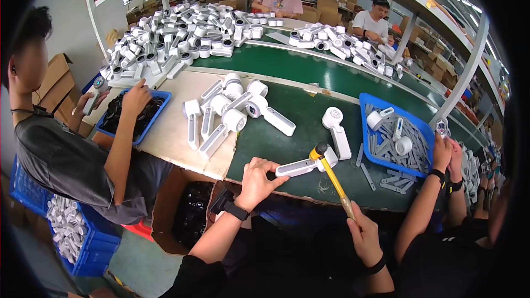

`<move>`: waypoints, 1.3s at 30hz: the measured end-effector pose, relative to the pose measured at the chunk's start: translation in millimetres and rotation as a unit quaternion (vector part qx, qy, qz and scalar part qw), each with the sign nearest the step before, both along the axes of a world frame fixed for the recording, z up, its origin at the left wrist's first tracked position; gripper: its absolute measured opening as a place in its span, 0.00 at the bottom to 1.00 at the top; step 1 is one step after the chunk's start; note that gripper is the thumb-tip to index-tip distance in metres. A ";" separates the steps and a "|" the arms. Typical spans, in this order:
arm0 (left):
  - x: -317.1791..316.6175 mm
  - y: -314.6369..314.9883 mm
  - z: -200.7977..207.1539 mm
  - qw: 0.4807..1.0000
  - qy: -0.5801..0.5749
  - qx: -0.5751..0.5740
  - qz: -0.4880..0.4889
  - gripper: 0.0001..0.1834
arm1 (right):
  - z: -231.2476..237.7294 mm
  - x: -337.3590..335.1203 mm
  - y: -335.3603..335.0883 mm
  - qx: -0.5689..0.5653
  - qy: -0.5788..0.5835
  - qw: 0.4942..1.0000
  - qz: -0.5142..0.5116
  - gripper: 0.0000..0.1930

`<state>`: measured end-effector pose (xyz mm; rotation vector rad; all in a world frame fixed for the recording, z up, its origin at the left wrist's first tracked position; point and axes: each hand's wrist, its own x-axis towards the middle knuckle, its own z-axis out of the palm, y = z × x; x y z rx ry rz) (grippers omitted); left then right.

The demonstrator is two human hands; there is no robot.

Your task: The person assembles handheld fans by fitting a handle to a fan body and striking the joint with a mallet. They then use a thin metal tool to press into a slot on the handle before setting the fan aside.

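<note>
Near the front edge of the green work surface, my left hand (258, 182) pinches the handle end of a white handheld fan (295, 168) that lies on its side. My right hand (365, 234) is wrapped round the yellow handle of a small hammer (335, 179). The hammer's black-and-yellow head is over the fan's round head and partly hides it; whether they touch, I cannot tell. Just beyond stands another white fan (339, 140), its round grille facing up. More fans (221, 110) lie in a loose group to the left, on a pale board.
At the right, a blue tray (364, 111) holds grey strips and a few fans; loose grey strips (367, 176) lie beside it. A worker on the left reaches into a blue tray (167, 97) of black parts. Another worker's hands (446, 154) are at the right. A fan heap (176, 33) stands behind.
</note>
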<state>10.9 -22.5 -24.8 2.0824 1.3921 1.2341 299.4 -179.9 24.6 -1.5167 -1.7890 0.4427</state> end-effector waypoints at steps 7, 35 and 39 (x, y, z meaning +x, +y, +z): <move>2.4 2.7 1.4 1.000 0.001 -0.002 0.005 0.14 | -3.4 1.3 0.4 -0.012 0.000 1.000 -0.012 0.24; -41.1 -14.4 2.4 0.992 -0.043 -0.046 0.106 0.23 | -0.6 -19.5 7.6 -0.051 0.103 0.988 0.101 0.26; -38.1 -1.2 0.3 0.986 0.026 0.084 0.139 0.18 | 18.5 -31.5 19.2 -0.033 0.031 0.992 0.118 0.26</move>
